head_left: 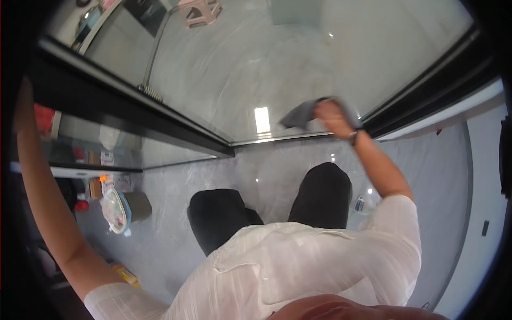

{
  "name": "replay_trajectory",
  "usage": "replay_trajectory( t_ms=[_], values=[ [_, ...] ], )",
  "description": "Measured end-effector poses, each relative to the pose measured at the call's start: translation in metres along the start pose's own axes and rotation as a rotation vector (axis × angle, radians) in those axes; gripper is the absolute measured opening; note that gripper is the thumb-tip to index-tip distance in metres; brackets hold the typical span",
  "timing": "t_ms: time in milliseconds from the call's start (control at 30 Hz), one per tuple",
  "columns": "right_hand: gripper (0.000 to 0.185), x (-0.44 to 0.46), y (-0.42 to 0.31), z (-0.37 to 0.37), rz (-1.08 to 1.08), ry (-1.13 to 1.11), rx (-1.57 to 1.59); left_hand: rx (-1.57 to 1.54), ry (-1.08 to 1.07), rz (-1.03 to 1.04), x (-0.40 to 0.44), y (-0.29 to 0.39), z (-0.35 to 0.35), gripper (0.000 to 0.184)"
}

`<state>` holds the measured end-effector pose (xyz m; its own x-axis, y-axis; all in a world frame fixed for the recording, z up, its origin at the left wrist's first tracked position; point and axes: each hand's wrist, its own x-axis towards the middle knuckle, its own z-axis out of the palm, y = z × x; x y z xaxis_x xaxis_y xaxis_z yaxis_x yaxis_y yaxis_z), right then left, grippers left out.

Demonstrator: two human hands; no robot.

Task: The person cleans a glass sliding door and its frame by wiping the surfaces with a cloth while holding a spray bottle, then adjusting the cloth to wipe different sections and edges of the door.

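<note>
A dark grey cloth (300, 116) is under my right hand (332, 117), against the glass panel (240, 69) low down near its bottom edge. The hand is slightly blurred, with its fingers on the cloth. My left arm stretches up along the far left, and my left hand (24, 104) is beside the black door frame (122, 98). Shadow at the picture's edge hides its fingers, so its grip cannot be made out.
A bin with a liner (121, 209) stands on the grey floor at left. A clear bottle (362, 204) is by my right knee. Beyond the glass are a pink stool (198, 13) and a counter (101, 32). A black frame post (426, 80) runs along the right.
</note>
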<state>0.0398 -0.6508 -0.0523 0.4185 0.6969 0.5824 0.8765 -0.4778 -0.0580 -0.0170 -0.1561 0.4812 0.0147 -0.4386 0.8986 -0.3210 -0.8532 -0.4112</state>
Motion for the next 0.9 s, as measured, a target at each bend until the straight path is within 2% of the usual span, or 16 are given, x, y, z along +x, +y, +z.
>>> replay_trajectory(
  t_ms=[33, 67, 200, 267, 300, 400, 467, 500, 567, 667, 700, 767, 800, 833, 900],
  values=[
    [0.034, 0.003, 0.009, -0.051, 0.174, -0.227, -0.316, 0.024, 0.034, -0.004, -0.001, -0.011, -0.001, 0.064],
    [0.035, 0.016, 0.024, -0.101, 0.201, -0.192, -0.527, 0.053, 0.046, -0.019, -0.003, -0.018, -0.001, 0.06],
    [0.038, 0.127, 0.042, -0.26, 0.152, 0.34, -0.869, 0.043, 0.015, -0.066, -0.02, -0.013, -0.005, 0.046],
    [0.039, 0.2, 0.029, -0.3, 0.11, 0.553, -0.85, -0.075, -0.037, -0.104, -0.038, 0.004, -0.01, 0.039],
    [0.04, 0.236, 0.016, -0.303, 0.078, 0.614, -0.825, -0.229, -0.112, -0.149, -0.054, 0.022, -0.016, 0.036],
    [0.042, 0.324, -0.027, -0.256, -0.031, 0.666, -0.716, -0.915, -0.366, -0.362, -0.115, 0.095, -0.037, 0.028],
    [0.044, 0.356, -0.062, -0.185, -0.096, 0.6, -0.628, -1.47, -0.542, -0.53, -0.154, 0.153, -0.055, 0.023],
    [0.045, 0.361, -0.082, -0.143, -0.131, 0.546, -0.567, -1.706, -0.563, -0.583, -0.171, 0.182, -0.065, 0.022],
    [0.046, 0.348, -0.113, -0.057, -0.197, 0.335, -0.438, -2.034, -0.425, -0.685, -0.199, 0.232, -0.086, 0.02],
    [0.049, 0.272, -0.136, 0.071, -0.277, -0.122, -0.082, -2.499, -0.273, -0.786, -0.225, 0.241, -0.1, 0.018],
    [0.05, 0.237, -0.137, 0.107, -0.251, -0.315, 0.109, -2.535, -0.295, -0.753, -0.228, 0.237, -0.102, 0.018],
    [0.052, 0.162, -0.127, 0.156, -0.032, -0.658, 0.461, -2.594, -0.344, -0.674, -0.227, 0.22, -0.106, 0.019],
    [0.052, 0.13, -0.114, 0.166, 0.073, -0.755, 0.515, -2.512, -0.173, -0.776, -0.23, 0.223, -0.114, 0.029],
    [0.053, 0.099, -0.1, 0.175, 0.186, -0.845, 0.559, -2.543, -0.129, -0.792, -0.236, 0.224, -0.12, 0.029],
    [0.051, 0.047, -0.068, 0.158, 0.126, -0.776, 0.52, -2.615, -0.044, -0.825, -0.248, 0.226, -0.133, 0.027]
  ],
)
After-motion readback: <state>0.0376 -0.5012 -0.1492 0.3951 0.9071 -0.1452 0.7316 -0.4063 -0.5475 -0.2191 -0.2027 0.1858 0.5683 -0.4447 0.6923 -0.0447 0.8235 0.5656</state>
